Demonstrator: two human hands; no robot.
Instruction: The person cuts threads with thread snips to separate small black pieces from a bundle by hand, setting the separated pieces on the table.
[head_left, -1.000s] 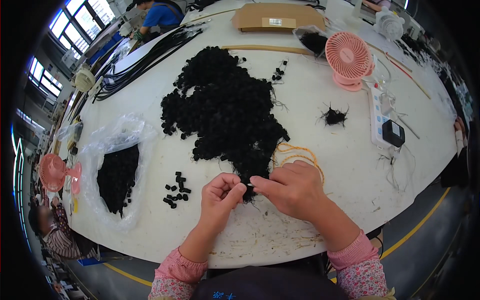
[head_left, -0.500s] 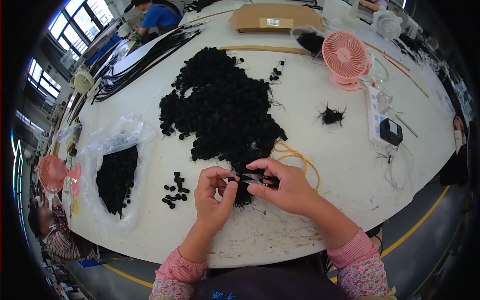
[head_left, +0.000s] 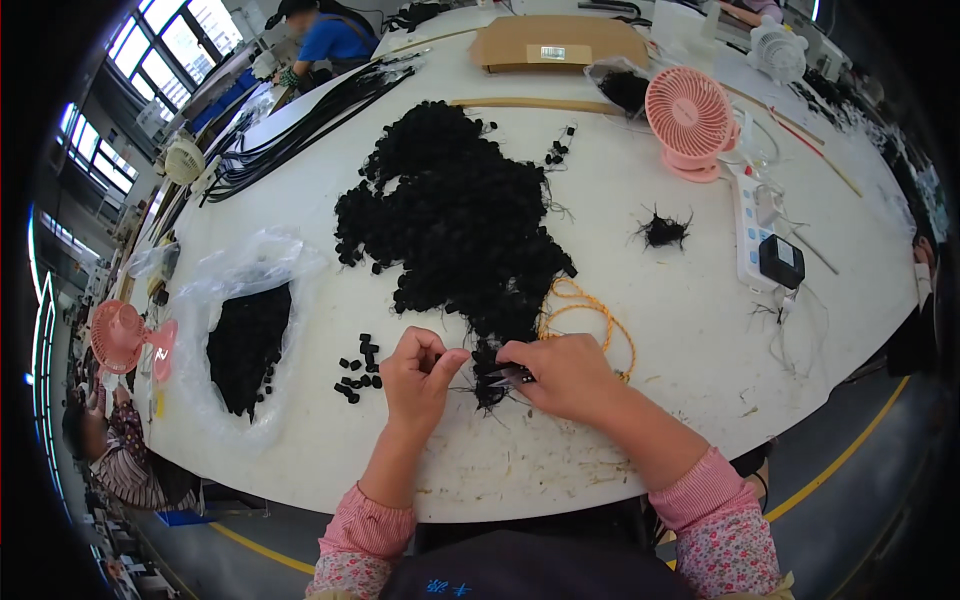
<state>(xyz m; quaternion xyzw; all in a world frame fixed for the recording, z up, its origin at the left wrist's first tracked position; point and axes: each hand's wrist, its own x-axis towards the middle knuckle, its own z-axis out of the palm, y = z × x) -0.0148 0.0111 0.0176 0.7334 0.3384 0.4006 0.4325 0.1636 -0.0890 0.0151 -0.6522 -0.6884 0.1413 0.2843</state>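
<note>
A large heap of small black pieces [head_left: 460, 220] with loose threads spreads over the white table, its narrow near end reaching my hands. Small thread snips [head_left: 512, 376] are gripped in my right hand [head_left: 575, 378], their blades pointing left over the near end of the heap. My left hand [head_left: 418, 375] is closed just left of the blades, thumb against curled fingers. Whatever sits in that pinch is mostly hidden. Several loose black pieces [head_left: 362, 368] lie left of my left hand. An orange cord [head_left: 622, 335] loops beyond my right hand.
At left lies a clear plastic bag [head_left: 300, 265] of black pieces, near a pink fan [head_left: 118, 337]. Another pink fan [head_left: 690, 110] and a white power strip [head_left: 747, 230] stand at right. A cardboard box [head_left: 555, 45] lies at the far side. People sit farther off.
My left hand has drawn slightly left, away from the snips, its fingers now curled tighter. The right hand has turned more palm-down over the snips. The whole view has shifted slightly.
</note>
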